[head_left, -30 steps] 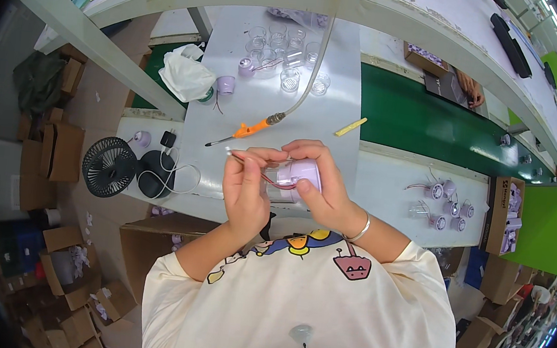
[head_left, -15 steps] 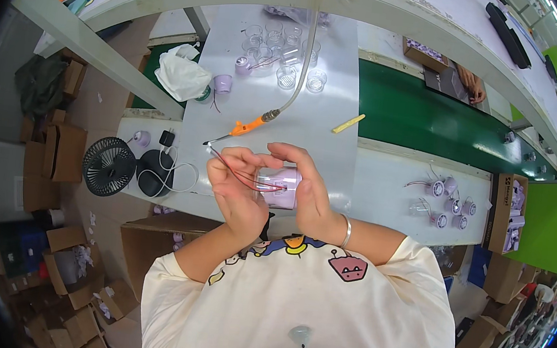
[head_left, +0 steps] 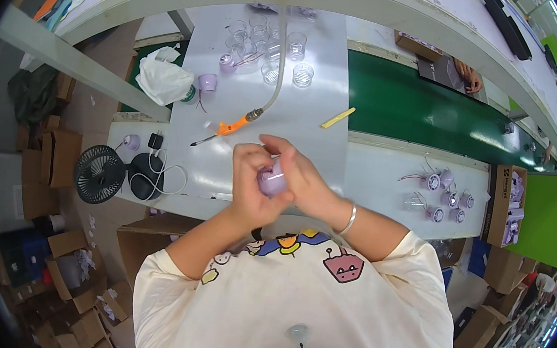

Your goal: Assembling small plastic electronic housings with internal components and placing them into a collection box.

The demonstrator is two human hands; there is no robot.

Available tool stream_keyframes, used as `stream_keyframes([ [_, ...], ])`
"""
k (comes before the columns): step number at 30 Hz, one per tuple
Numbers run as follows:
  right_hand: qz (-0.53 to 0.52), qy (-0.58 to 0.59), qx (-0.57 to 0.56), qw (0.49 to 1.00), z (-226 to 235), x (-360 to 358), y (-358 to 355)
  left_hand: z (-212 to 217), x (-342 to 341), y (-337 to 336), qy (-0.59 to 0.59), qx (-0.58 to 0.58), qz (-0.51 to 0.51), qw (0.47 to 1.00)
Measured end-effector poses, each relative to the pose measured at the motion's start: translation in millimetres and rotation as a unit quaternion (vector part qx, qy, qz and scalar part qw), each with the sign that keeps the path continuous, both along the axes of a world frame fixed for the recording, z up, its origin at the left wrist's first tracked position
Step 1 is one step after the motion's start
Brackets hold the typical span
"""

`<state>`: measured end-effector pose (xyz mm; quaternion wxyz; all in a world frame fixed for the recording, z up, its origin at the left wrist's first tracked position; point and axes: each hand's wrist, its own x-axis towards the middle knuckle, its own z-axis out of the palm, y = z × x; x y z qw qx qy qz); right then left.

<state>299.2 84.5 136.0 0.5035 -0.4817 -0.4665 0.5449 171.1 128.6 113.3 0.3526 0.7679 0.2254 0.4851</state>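
Note:
Just above the bench's near edge I hold a small lilac plastic housing (head_left: 272,181) between both hands. My left hand (head_left: 250,183) is closed around its left side, fingers curled over it. From the other side my right hand (head_left: 301,180) wraps it, fingers bent over the top. Much of the housing is covered by my fingers, and its wires and clear part are hidden. Beyond my hands an orange air gun (head_left: 232,127) with a thin dark nozzle lies on the grey bench (head_left: 225,162), on its hose (head_left: 280,59).
Several clear cups (head_left: 302,74) stand at the back, near a lilac cup with wires (head_left: 207,83) and a white bag (head_left: 165,79). At left is a black fan (head_left: 100,174); at right are several wired lilac parts (head_left: 450,199). A yellow strip (head_left: 337,118) lies near a green belt (head_left: 408,106).
My hands have closed in around the housing and turned it; its red wires and clear part have gone out of sight. The view has shifted slightly.

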Motion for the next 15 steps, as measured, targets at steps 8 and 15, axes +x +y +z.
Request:
stream_keyframes([
  [8, 0.112, 0.049, -0.161, 0.979, 29.1, 79.8, 4.5, 11.8, 28.8, 31.5, -0.175, -0.707, -0.052, 0.684],
  [15, 0.041, -0.106, -0.010, 0.993, -12.2, 108.1, 9.9, -10.3, 68.3, 31.9, -0.052, -0.619, -0.050, 0.782],
])
